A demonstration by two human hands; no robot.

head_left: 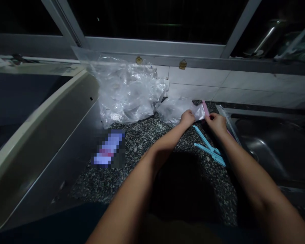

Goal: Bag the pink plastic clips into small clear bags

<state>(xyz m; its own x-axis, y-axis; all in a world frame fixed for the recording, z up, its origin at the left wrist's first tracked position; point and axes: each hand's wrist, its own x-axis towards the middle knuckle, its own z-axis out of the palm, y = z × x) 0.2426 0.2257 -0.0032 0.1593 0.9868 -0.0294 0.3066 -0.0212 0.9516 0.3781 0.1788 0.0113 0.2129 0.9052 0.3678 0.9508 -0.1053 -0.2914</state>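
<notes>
My left hand (187,118) is closed on a clear plastic bag (171,108) that lies on the speckled counter. Across the bag's right end sits a pink bag clip (205,107). My right hand (217,124) pinches this clip near its lower end; part of it is hidden behind the fingers. Several light blue bag clips (210,149), some opened into a V, lie on the counter just below my right hand. Left of the bag, a large heap of clear plastic bags (129,91) rests against the tiled wall.
A pixelated phone-like screen (108,147) lies on the speckled counter (137,145). A steel sink (266,149) is at the right. On the left stands a cream-and-grey appliance (76,101). A window frame (152,47) runs above the tiles.
</notes>
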